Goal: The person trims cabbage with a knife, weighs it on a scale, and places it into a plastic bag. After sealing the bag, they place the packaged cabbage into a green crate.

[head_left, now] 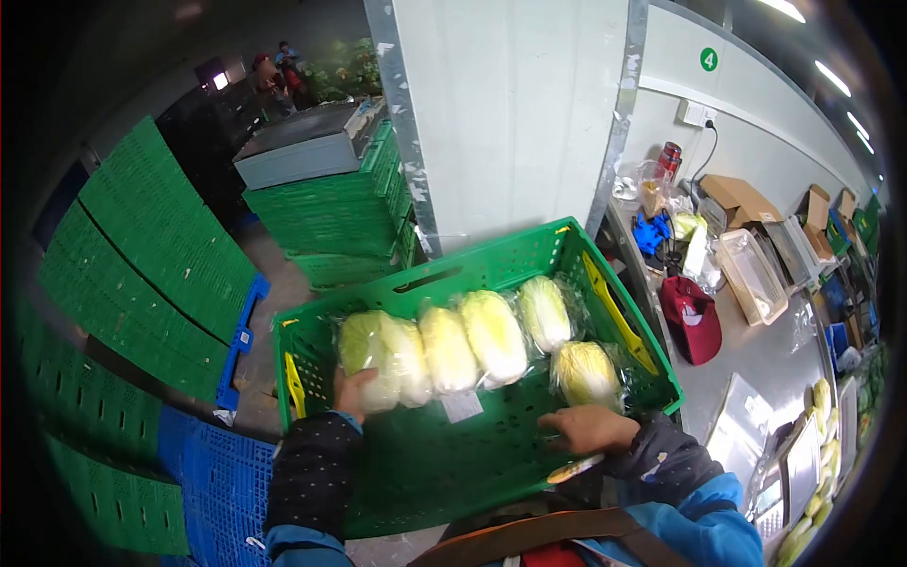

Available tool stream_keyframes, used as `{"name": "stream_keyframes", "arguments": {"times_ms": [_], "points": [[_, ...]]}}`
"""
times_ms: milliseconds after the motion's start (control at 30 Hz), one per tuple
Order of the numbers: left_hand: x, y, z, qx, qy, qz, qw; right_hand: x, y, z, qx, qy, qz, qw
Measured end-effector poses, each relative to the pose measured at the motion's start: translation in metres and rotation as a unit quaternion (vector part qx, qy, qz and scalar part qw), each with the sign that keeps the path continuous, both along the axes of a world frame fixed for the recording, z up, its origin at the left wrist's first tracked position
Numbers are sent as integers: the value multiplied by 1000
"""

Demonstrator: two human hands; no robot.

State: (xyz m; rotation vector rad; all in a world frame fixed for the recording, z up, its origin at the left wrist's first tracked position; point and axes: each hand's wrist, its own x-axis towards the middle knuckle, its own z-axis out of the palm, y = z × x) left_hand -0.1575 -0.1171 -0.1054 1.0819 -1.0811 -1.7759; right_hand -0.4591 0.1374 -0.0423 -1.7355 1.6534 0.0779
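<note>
A green plastic crate [406,482] stands in front of me, with several plastic-wrapped napa cabbages [493,335] in a row along its far side. My left hand [353,392] is at the left end of the row, its fingers curled against the lower side of the leftmost napa cabbage [364,342]; part of the hand is hidden. Nearer the right wall, a wrapped napa cabbage [586,371] sits apart from the row. My right hand [588,430] hovers just below it over the crate, fingers loosely bent and apart, holding nothing. A white paper label [462,407] lies in the crate.
Stacked green crates [161,255] stand at left beside blue pallets [227,472]. More green crates [331,222] rise behind, near a white wall panel [510,113]. A metal table [699,397] at right bears a dark red cap [691,319] and a pale tray [751,274]. People [274,80] are far back.
</note>
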Motion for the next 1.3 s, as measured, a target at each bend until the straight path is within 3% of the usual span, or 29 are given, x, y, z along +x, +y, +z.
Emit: {"name": "stream_keyframes", "arguments": {"times_ms": [100, 133, 167, 233, 267, 333, 367, 433, 567, 633, 667, 700, 733, 767, 800, 833, 867, 900, 933, 967, 1000, 1033, 1100, 1167, 1200, 1233, 1300], "points": [[1, -9, -29, 157, 104, -61, 980, -3, -2, -9, 77, -38, 79, 993], [1, -9, -38, 145, 94, -46, 984, -1, -6, 1, 89, -35, 99, 990], [13, -26, -72, 202, 112, -46, 972, 0, -6, 4, 80, -30, 90, 992], [10, -10, -51, 3, -40, 32, 999, -3, -5, -8, 78, -23, 86, 993], [29, -12, -83, -205, -86, -15, 975, -5, -5, -17, 87, -21, 91, 992], [11, -2, -28, 19, -130, 140, 981, -5, -9, -17, 83, -5, 92, 992], [10, -3, -27, 24, -130, 144, 981, -6, -8, -16, 87, -15, 82, 993], [10, 2, -27, -93, -210, 211, 950, -9, -3, -17, 89, -27, 81, 992], [31, 17, -6, -149, -259, 236, 925, -6, -2, -8, 52, -29, 80, 995], [39, 19, -9, -204, -502, 205, 815, -7, -7, -16, 41, -41, 98, 994], [44, 19, -11, -279, -467, 176, 821, -12, -3, -28, 32, -42, 101, 993], [52, 15, -23, -355, -417, 125, 828, -22, -5, -84, -113, -191, 90, 971], [84, -16, -81, -543, -489, 152, 666, -30, 18, -139, -268, -313, 56, 910], [50, 15, -13, -546, -587, 94, 591, -26, -3, -98, -488, -512, 227, 669], [50, -3, -21, -547, -589, 78, 589, -27, -25, -168, -457, -495, 316, 668], [25, -21, -20, -569, -185, 56, 799, -33, -42, -193, -430, -88, 455, 775], [-6, -24, 22, -699, -395, 19, 595, -14, -42, -142, -383, -67, 223, 894], [-58, -21, 42, -760, -383, 170, 496, 6, -41, -88, -322, -81, -37, 943], [-92, -8, 68, -728, -344, 85, 587, 2, -39, -54, -302, -87, -71, 947], [-122, 8, 94, -683, -315, 0, 658, 5, -29, -30, -396, -27, -125, 909], [-165, 44, 129, -655, -257, -82, 706, 5, -20, -21, -517, -19, -158, 841], [-199, 51, 142, -613, -191, -169, 748, 16, -7, -2, -605, -85, -204, 765], [-258, 121, 168, -618, -122, -268, 729, 30, 57, 10, -623, -147, -233, 732], [-307, 161, 168, -543, -64, -443, 711, 38, 124, 5, -609, -153, -286, 724], [-321, 208, 183, -592, -55, -462, 658, 35, 163, -7, -596, -132, -327, 721], [-332, 255, 190, -581, -32, -493, 647, 32, 203, -23, -554, -93, -430, 707], [-363, 318, 181, -574, -42, -586, 570, 26, 295, -49, -462, 2, -604, 650]]}}
